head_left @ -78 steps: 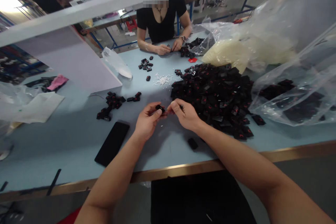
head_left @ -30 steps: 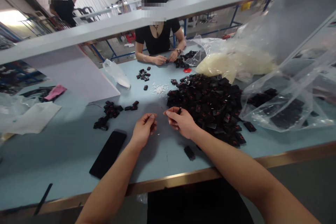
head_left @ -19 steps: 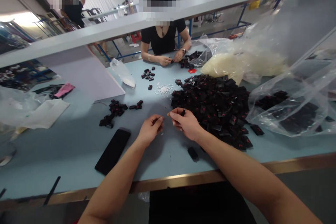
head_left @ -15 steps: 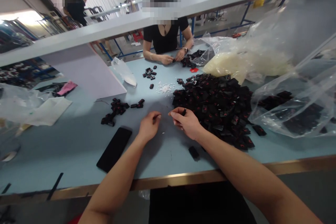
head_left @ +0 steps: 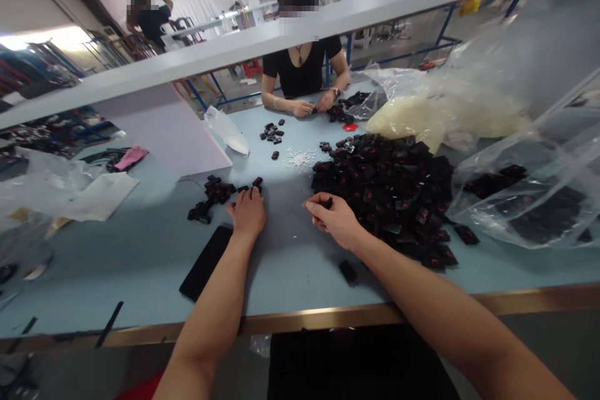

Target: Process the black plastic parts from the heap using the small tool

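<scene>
We have our right hand closed in a tight pinch, thumb and forefinger clamped on a small black plastic piece; so firm a fingertip grip seems the sound way to keep so small a part from slipping. Our left hand lies open and palm down on the pale blue worktop, holding nothing we can see, its fingers reaching a loose cluster of black, red-marked pieces at 11 o'clock. A black smartphone lies at 8 o'clock from that hand. At 3 o'clock from the pinch rises a large heap of black, red-marked pieces, and at 12 o'clock across the worktop a seated co-worker's hand rests beside a smaller black pile.
</scene>
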Tool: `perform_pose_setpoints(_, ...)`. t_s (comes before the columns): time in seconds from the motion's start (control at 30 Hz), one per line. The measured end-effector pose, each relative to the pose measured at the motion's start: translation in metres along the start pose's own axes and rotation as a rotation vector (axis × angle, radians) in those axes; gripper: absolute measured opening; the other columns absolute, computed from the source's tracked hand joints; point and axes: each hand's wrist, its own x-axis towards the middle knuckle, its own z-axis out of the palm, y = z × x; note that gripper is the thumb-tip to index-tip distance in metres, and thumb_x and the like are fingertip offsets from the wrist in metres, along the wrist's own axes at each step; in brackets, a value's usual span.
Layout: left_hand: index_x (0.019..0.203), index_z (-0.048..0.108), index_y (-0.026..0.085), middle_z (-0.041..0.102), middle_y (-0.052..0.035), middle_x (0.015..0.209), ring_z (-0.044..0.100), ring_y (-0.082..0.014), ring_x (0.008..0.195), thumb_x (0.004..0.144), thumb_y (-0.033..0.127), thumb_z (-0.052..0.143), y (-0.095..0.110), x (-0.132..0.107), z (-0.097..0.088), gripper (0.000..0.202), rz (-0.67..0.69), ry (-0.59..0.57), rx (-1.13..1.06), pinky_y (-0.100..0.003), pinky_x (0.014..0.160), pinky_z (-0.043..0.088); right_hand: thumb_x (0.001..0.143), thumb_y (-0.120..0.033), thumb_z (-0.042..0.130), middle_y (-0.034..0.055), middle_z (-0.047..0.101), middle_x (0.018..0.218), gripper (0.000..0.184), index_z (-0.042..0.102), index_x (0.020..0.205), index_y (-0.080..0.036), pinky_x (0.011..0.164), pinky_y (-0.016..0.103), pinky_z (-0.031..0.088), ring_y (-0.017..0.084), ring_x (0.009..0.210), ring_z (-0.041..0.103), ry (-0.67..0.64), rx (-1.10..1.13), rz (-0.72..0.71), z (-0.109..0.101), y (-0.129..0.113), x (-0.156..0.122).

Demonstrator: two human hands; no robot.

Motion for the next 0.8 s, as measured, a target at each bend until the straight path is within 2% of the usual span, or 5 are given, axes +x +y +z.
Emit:
perform_pose_setpoints(0.13, 0.123, 0.064, 0.017, 0.055, -0.0202, 0.142, 0.045, -0.0376, 0.132, 0.096, 0.025, 0.04, -0.001, -0.002, -0.003, 0.037, 0.044, 0.005, 0.025, -0.059, 0.099, 0.037, 0.081, -0.043, 0.064, -0.0038, 0.053, 0.056, 0.024, 0.064, 0.081, -0.019, 0.046, 0.025, 0.03, 0.01, 0.047, 0.041, 0.024, -0.127, -0.081, -0.001, 0.002, 0.002)
perform_pose_setpoints(0.27, 0.132, 0.056, 0.018, 0.043, -0.0183, 0.154, 0.038, -0.0348, 0.139, 0.096, 0.02, 0.035, -0.002, 0.0, 0.004, 0.041, 0.056, 0.009, -0.038, -0.06, 0.101, 0.035, 0.087, -0.037, 0.058, -0.0008, 0.059, 0.065, 0.019, 0.064, 0.084, -0.019, 0.059, 0.027, 0.039, 0.014, 0.06, 0.053, 0.017, -0.408, -0.245, -0.003, 0.009, 0.003)
perform_pose_setpoints(0.47, 0.131, 0.056, 0.022, 0.056, -0.0194, 0.141, 0.046, -0.0366, 0.131, 0.096, 0.018, 0.032, 0.0, 0.0, 0.004, 0.043, 0.075, 0.009, -0.038, -0.06, 0.1, 0.036, 0.082, -0.007, 0.051, 0.0045, 0.066, 0.086, 0.021, 0.064, 0.093, -0.018, 0.072, 0.028, 0.039, 0.018, 0.08, 0.058, -0.217, -1.057, -0.5, 0.004, 0.013, -0.005)
perform_pose_setpoints(0.63, 0.122, 0.058, 0.013, 0.063, -0.0242, 0.118, 0.056, -0.0388, 0.116, 0.093, 0.019, 0.043, 0.005, -0.004, -0.001, 0.034, 0.096, -0.024, -0.028, -0.05, 0.095, 0.042, 0.085, -0.009, 0.054, 0.007, 0.067, 0.092, 0.019, 0.065, 0.095, -0.019, 0.072, 0.029, 0.038, 0.019, 0.083, 0.058, -0.299, -1.307, -0.514, 0.009, 0.007, -0.014)
perform_pose_setpoints(0.8, 0.133, 0.05, 0.01, 0.057, -0.0259, 0.119, 0.058, -0.0395, 0.11, 0.09, 0.018, 0.048, 0.014, -0.014, 0.002, 0.043, 0.125, 0.007, -0.219, -0.049, 0.093, 0.044, 0.086, -0.01, 0.054, 0.0086, 0.066, 0.094, 0.019, 0.068, 0.096, -0.018, 0.073, 0.029, 0.038, 0.021, 0.086, 0.059, -0.31, -1.342, -0.504, 0.006, 0.011, -0.008)
